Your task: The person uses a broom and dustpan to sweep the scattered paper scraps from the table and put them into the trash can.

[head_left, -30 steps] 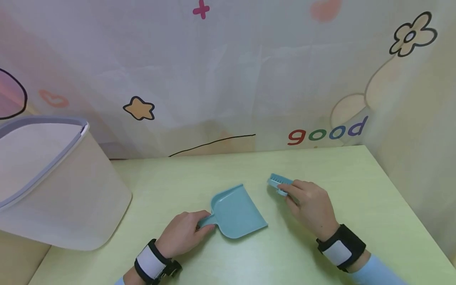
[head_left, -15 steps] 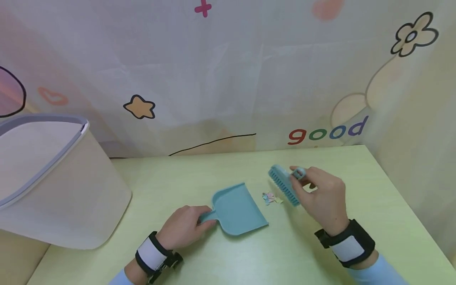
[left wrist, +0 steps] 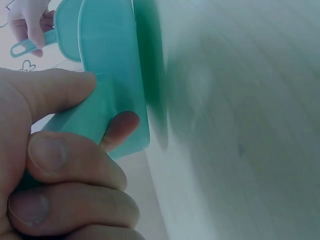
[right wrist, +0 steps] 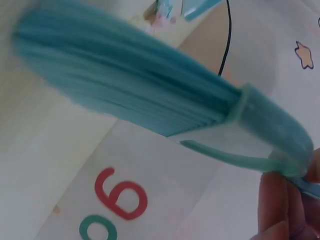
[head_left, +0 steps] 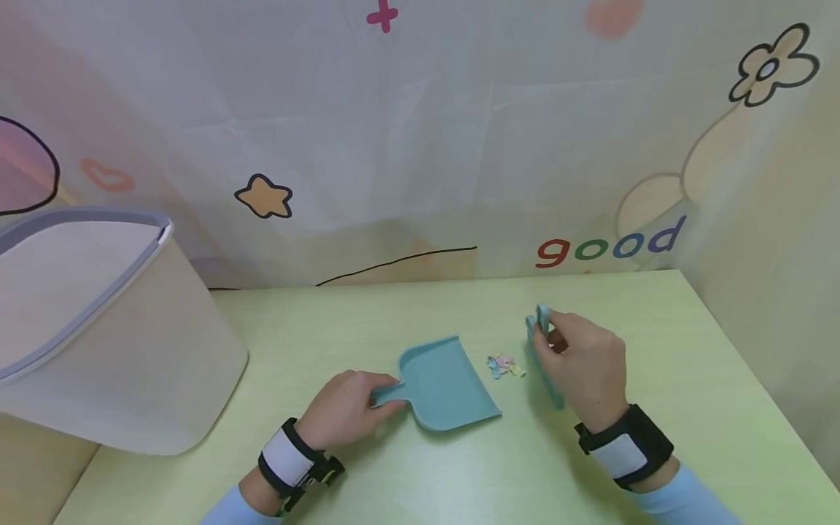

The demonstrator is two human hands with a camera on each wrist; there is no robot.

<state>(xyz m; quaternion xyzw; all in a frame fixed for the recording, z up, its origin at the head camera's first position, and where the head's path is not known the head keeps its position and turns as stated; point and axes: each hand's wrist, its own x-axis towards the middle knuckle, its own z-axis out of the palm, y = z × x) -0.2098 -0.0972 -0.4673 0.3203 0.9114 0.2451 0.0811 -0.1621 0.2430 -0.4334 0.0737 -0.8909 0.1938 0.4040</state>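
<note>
My left hand grips the short handle of a light-blue dustpan, whose open edge faces right, close over the table. In the left wrist view the thumb and fingers wrap round the handle of the dustpan. My right hand holds a matching blue hand brush by its handle, with the brush standing on edge. Its long bristles fill much of the right wrist view. Between brush and dustpan lies a small heap of pastel paper scraps.
A large white bin with a lilac rim stands at the left of the pale-green table. Behind the table hangs a printed cloth, and another pale wall surface borders the right side.
My right hand has lifted and turned the brush from over the scraps to their right, uncovering them, with its handle now upward. The dustpan keeps its place in my left hand.
</note>
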